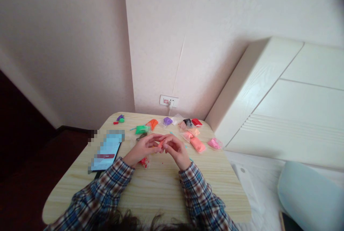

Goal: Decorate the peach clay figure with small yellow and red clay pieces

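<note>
My left hand (pixel 142 149) and my right hand (pixel 176 151) meet over the middle of a small wooden table (pixel 158 184). Between their fingertips they pinch a small orange-pink lump of modelling clay (pixel 160 144). A red clay packet (pixel 145 162) lies on the table just under my left wrist. Both sleeves are plaid.
Several clay packets lie along the far side: green (pixel 141 129), orange (pixel 152 123), purple (pixel 168 121), red (pixel 196 122), salmon (pixel 198 144), pink (pixel 214 143). A phone (pixel 106 151) rests at the left. A wall socket (pixel 168 100) sits behind; a white bed headboard (pixel 282 94) stands right.
</note>
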The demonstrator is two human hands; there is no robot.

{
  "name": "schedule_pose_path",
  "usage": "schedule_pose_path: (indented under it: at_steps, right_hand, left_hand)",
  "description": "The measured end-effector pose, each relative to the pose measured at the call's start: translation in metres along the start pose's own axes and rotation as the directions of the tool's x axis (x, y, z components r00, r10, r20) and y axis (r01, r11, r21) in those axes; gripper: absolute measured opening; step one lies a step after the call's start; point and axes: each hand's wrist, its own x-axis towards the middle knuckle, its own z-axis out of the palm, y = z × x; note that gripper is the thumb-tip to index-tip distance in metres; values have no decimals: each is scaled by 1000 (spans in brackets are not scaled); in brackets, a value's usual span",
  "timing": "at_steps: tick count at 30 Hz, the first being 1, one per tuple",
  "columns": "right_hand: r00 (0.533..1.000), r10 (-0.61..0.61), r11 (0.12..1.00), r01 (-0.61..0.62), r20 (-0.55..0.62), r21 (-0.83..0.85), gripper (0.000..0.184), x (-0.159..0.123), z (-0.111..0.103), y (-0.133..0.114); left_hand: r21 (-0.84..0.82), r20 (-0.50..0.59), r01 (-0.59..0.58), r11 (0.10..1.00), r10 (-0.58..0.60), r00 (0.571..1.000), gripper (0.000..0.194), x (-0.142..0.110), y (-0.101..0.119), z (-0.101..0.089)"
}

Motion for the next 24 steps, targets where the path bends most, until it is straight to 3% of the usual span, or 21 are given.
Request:
schedule_pose_path:
  at_steps: [3, 7, 13, 16, 20, 24]
  right_hand:
    - [997, -38, 999, 40, -73, 26, 15, 0, -4, -1]
    - [958, -112, 987, 138, -265, 80, 12, -3, -9, 0]
    - [989, 20, 982, 8, -145, 188, 26, -5, 6, 12]
    - [980, 55, 976, -13, -189, 219, 28, -2, 5, 14]
    - [958, 58, 975, 6, -280, 222, 34, 3, -4, 12]
    - [955, 74, 988, -30, -288, 153, 33, 4, -8, 14]
  left_hand:
    - [-3, -36, 11, 1000, -11, 999, 41, 0, 0, -1]
    - [-5, -67, 15, 1000, -15, 998, 36, 0, -1, -1]
    - [-16, -101, 12, 1000, -14, 995, 42, 2, -5, -2]
    - [-12, -132, 15, 1000, -16, 991, 49, 3, -9, -6]
    - [-4, -163, 29, 1000, -30, 986, 40, 4, -12, -8]
    - [-16, -199, 39, 999, -41, 979, 41, 3, -12, -4]
